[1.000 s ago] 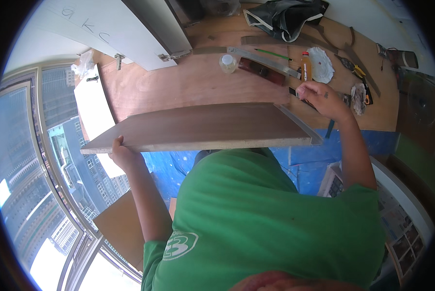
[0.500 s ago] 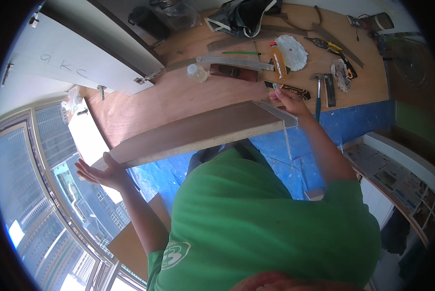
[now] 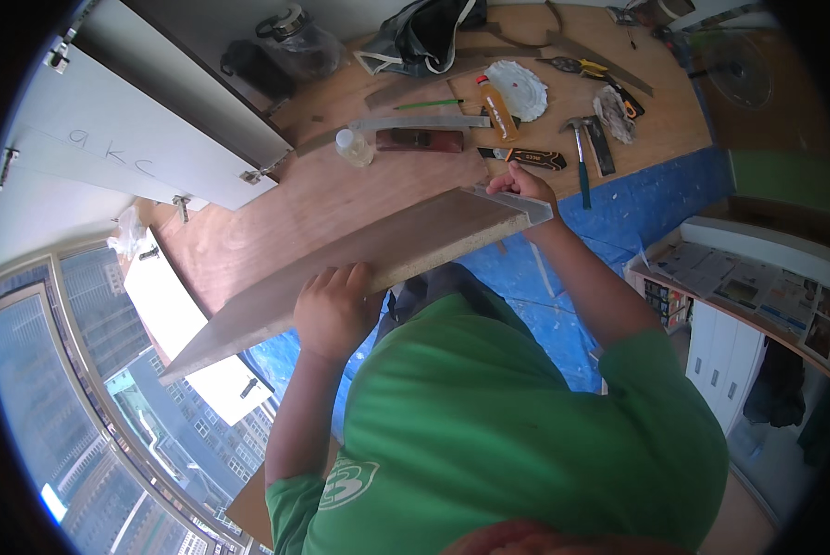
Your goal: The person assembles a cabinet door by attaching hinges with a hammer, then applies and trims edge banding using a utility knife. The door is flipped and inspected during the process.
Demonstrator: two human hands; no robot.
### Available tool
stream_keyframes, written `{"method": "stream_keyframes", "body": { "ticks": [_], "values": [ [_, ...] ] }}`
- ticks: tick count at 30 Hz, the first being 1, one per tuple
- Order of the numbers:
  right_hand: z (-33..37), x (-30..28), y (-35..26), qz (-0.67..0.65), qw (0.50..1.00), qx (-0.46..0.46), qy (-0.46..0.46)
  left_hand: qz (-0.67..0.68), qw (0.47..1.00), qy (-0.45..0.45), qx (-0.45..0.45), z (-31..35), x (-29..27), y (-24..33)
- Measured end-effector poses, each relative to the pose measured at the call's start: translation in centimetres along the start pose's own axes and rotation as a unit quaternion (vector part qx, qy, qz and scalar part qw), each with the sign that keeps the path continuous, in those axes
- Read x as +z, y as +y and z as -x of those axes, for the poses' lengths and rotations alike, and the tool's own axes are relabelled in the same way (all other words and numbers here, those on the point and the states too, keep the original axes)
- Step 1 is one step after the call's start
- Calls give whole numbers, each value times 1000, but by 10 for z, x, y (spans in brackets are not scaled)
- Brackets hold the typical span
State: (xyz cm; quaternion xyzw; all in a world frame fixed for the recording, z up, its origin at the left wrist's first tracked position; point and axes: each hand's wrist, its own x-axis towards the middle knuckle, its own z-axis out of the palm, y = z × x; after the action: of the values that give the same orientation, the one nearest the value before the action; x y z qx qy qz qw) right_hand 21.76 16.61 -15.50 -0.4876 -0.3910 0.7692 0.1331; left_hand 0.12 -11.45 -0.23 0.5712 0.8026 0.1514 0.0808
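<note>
A long brown board (image 3: pixel 387 239) with a pale, rough edge lies tilted in front of me, its left end reaching lower and nearer. My left hand (image 3: pixel 334 307) grips its near edge around the middle, fingers over the top face. Across the board's right end runs a translucent grey strip (image 3: pixel 519 205). At the far corner of that end, my right hand (image 3: pixel 528 188) is closed, with thumb and finger pinching the strip; the palm side is hidden. Just beyond it lies a black and orange utility knife (image 3: pixel 524 158).
On the wooden worktop (image 3: pixel 248 222) are a brown hand plane (image 3: pixel 420 141), a metal ruler (image 3: pixel 406 122), a small clear bottle (image 3: pixel 354 148), an orange drink bottle (image 3: pixel 497 109), and a hammer (image 3: pixel 579 162). A white cabinet door (image 3: pixel 147 139) stands left; blue sheeting (image 3: pixel 619 203) covers the floor.
My left hand has moved right from the board's left end and closed on its near edge. My right hand came down onto the strip. The board's left end has swung nearer.
</note>
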Motion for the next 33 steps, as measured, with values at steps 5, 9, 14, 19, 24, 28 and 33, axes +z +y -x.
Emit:
{"method": "stream_keyframes", "body": {
  "ticks": [5,9,14,19,24,28,33],
  "values": [
    [6,17,16,-19,998,-60,20,0,1000,16,-3,7,-9,-8],
    [9,13,8,50,996,-75,25,7,1000,23,0,5,-6,-10],
    [-27,-69,-3,371,925,-73,36,13,999,14,-43,-9,-11,-15],
    [-49,-149,-16,538,842,-9,33,100,991,47,-74,-16,-8,-31],
    [-98,-195,-1,645,737,-201,5,112,952,149,-243,-15,6,-35],
    [-121,-169,-29,760,618,-199,-30,122,916,194,-329,-22,6,-32],
    [-155,-181,-21,798,559,-200,-105,73,900,264,-338,-25,15,-34]
  ]
}}
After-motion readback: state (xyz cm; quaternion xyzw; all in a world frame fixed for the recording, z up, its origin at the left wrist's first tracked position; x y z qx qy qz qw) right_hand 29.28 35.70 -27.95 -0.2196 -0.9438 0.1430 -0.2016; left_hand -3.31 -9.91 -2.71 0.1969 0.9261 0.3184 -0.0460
